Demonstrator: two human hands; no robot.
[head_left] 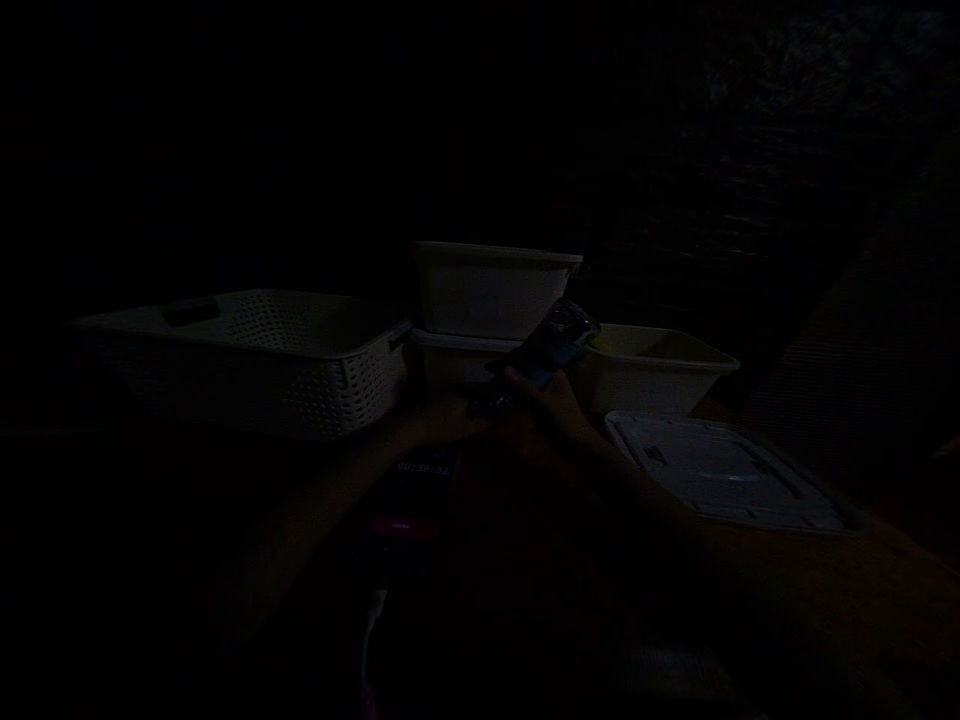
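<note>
The picture is very dark. At its middle, my left hand [459,412] and my right hand [553,402] come together on a shiny plastic packet [551,345], dark with a bluish part. The packet tilts up to the right, in front of the stacked pale tubs. Both hands look closed on it, though single fingers are hard to make out. What is inside the packet cannot be told.
A pale perforated basket [300,385] stands at left. One pale tub [487,292] sits on another container [450,362] behind my hands. At right are an open tub [652,385] and a flat lid [720,475]. A phone [412,500] showing a timer lies below, near a white cable [367,640].
</note>
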